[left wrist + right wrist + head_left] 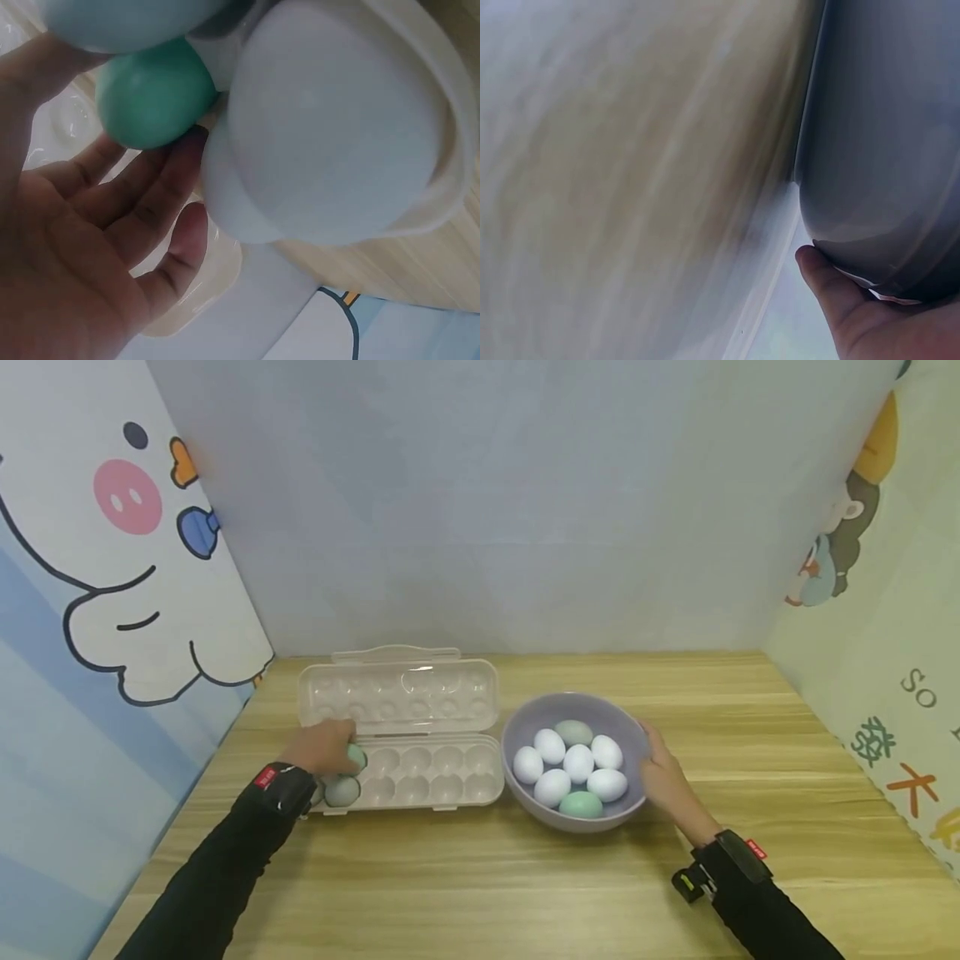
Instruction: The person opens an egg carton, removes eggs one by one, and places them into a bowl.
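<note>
My left hand (321, 747) is over the left end of an open egg carton (447, 762), holding a green egg (356, 758) in its fingers. In the left wrist view, the fingertips lie against that green egg (156, 94). A pale grey-green egg (342, 792) sits in the front row beside the hand, and pale eggs (330, 120) loom large in the left wrist view. My right hand (663, 777) grips the right side of a grey-purple bowl (517, 725). In the right wrist view, the thumb (829, 281) presses on the bowl (885, 150).
Several white eggs (578, 763) lie in the bowl, with a grey-green egg (573, 732) at the back and a green egg (581, 805) in front. The carton's lid (401, 693) leans back towards the grey wall (480, 527). Everything stands on a wood-grain table (450, 885).
</note>
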`<state>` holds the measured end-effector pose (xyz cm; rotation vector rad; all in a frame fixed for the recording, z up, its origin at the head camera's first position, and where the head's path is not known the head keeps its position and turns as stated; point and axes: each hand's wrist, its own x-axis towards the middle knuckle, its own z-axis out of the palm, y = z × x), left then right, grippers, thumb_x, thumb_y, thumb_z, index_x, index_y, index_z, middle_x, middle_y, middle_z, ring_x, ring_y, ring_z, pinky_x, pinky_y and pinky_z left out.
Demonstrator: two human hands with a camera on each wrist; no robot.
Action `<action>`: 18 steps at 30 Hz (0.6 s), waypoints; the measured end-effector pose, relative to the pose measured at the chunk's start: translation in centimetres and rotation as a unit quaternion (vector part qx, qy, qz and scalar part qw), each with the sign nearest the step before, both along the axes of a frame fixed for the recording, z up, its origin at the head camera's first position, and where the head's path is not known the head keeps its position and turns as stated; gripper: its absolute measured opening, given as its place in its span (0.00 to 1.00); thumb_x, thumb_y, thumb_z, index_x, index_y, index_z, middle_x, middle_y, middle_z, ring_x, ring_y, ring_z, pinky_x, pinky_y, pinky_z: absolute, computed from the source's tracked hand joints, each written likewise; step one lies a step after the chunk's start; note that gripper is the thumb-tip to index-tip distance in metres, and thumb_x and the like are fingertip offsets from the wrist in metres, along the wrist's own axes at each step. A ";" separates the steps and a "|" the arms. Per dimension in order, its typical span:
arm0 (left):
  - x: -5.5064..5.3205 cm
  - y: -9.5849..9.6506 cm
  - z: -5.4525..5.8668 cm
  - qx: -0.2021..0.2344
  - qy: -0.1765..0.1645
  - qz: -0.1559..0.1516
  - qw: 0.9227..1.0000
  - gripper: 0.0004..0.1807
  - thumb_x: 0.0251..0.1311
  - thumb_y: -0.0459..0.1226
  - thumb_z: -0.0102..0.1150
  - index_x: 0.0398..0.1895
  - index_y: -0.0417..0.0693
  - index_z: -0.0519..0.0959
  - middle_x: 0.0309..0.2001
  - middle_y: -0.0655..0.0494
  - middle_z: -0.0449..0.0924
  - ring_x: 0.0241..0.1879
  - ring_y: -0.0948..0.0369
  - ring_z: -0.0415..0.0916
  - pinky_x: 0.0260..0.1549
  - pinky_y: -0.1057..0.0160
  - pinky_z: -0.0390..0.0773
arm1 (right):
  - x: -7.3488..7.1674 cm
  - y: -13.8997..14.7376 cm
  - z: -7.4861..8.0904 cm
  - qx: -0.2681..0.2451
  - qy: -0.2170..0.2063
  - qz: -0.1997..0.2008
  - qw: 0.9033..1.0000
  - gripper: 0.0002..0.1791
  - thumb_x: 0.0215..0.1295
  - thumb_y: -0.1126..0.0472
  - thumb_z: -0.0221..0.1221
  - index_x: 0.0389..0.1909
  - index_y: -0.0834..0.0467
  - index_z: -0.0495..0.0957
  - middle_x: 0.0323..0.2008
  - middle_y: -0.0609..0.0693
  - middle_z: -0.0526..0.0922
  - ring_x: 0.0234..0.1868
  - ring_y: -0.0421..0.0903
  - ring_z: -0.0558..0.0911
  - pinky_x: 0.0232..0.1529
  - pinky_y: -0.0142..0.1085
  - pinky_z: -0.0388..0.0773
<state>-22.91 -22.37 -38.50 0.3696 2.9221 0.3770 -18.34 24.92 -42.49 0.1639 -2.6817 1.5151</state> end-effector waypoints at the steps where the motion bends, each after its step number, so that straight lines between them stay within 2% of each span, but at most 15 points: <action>1: 0.1 0.1 0.0 -0.001 0.007 -0.002 1.000 0.15 0.39 0.39 0.63 0.29 0.44 0.69 0.25 0.54 0.69 0.24 0.57 0.65 0.20 0.60 0.65 | 0.0 0.0 0.0 -0.002 0.002 0.001 1.000 0.33 0.55 0.73 0.33 0.65 0.62 0.45 0.64 0.69 0.51 0.62 0.67 0.53 0.59 0.61 0.51; 8: 0.2 0.3 0.4 0.004 0.019 -0.016 1.000 0.15 0.38 0.37 0.63 0.28 0.44 0.69 0.25 0.54 0.68 0.25 0.57 0.64 0.21 0.60 0.65 | 0.0 0.1 0.0 -0.010 0.001 0.002 1.000 0.32 0.57 0.73 0.34 0.65 0.61 0.46 0.63 0.69 0.51 0.61 0.67 0.54 0.57 0.62 0.54; 11: 0.1 0.5 0.9 0.011 0.039 -0.032 0.999 0.15 0.35 0.37 0.63 0.27 0.44 0.69 0.26 0.53 0.67 0.25 0.56 0.64 0.21 0.60 0.65 | 0.0 0.2 -0.1 -0.008 0.001 0.000 1.000 0.32 0.57 0.73 0.34 0.65 0.60 0.46 0.63 0.69 0.52 0.61 0.68 0.55 0.56 0.62 0.56; 14: 0.0 1.3 1.9 0.015 0.081 -0.060 0.995 0.17 0.29 0.35 0.62 0.26 0.43 0.68 0.25 0.53 0.67 0.25 0.56 0.63 0.21 0.60 0.66 | 0.0 0.2 -0.1 -0.011 0.004 0.000 1.000 0.31 0.57 0.73 0.34 0.65 0.60 0.47 0.63 0.69 0.52 0.61 0.68 0.55 0.56 0.62 0.56; 18: -0.2 3.5 4.1 0.020 0.124 -0.102 0.987 0.22 0.29 0.33 0.63 0.35 0.39 0.71 0.32 0.49 0.70 0.28 0.55 0.66 0.26 0.58 0.71 | 0.0 0.0 -0.1 -0.012 0.006 -0.002 1.000 0.31 0.57 0.73 0.34 0.65 0.61 0.47 0.63 0.69 0.53 0.60 0.68 0.56 0.56 0.61 0.56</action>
